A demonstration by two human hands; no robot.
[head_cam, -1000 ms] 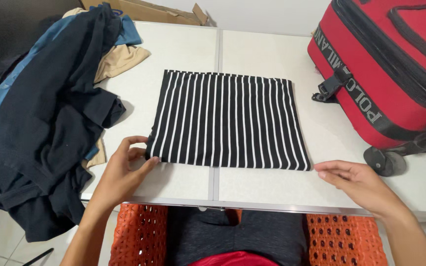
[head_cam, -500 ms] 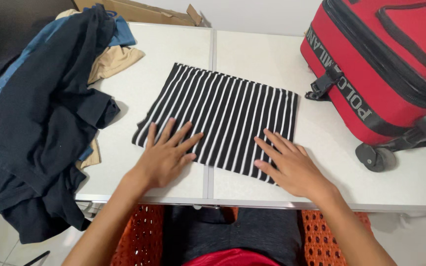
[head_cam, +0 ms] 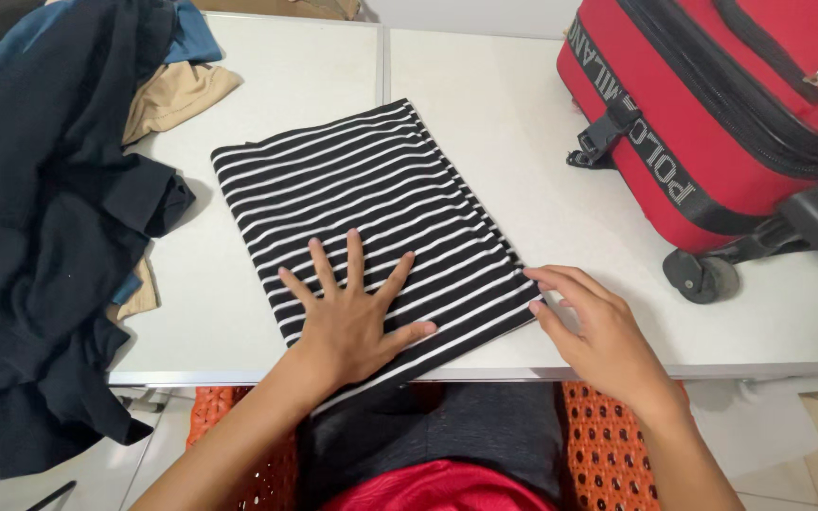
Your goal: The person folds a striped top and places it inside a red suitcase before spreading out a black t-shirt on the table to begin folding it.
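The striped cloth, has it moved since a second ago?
Yes. The striped cloth has turned against the table seam: its stripes ran along the seam, now they lie across it, under the left hand.

Brown cardboard box (head_cam: 310, 8), seemingly, at table's far edge.

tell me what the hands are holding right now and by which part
Nothing is gripped. The left hand lies flat, fingers spread, on the near end of the folded striped cloth. The right hand touches its near right corner with its fingertips.
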